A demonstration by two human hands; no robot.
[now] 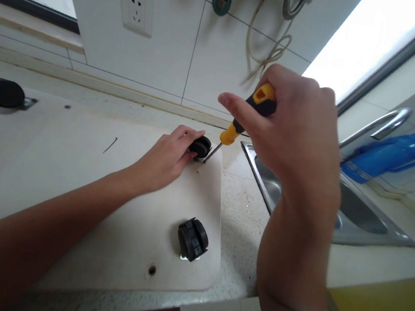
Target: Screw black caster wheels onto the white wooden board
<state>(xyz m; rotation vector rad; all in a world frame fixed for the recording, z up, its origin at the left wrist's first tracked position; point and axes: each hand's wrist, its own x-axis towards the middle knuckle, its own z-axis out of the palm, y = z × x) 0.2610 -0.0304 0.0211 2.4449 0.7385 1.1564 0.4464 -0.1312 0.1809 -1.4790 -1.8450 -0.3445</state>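
A white board (122, 236) with rounded corners lies flat on the speckled counter. My left hand (170, 158) grips a black caster wheel (201, 147) near the board's far right corner. In my right hand (293, 121) is a yellow and black screwdriver (229, 134), held tilted. Its tip meets the board right beside that caster; the screw head under it is too small to make out. Closer to me, a second black caster (193, 239) stands on a metal plate at the near right corner, with a dark round hole (151, 270) to its left.
At the far left a black caster (0, 92) sits on the board. On the right are a steel sink (369, 214), a curved faucet (393, 120) and a blue plastic item (393, 156). The tiled wall behind carries a socket (136, 10) and a hanging beige cord (268, 56).
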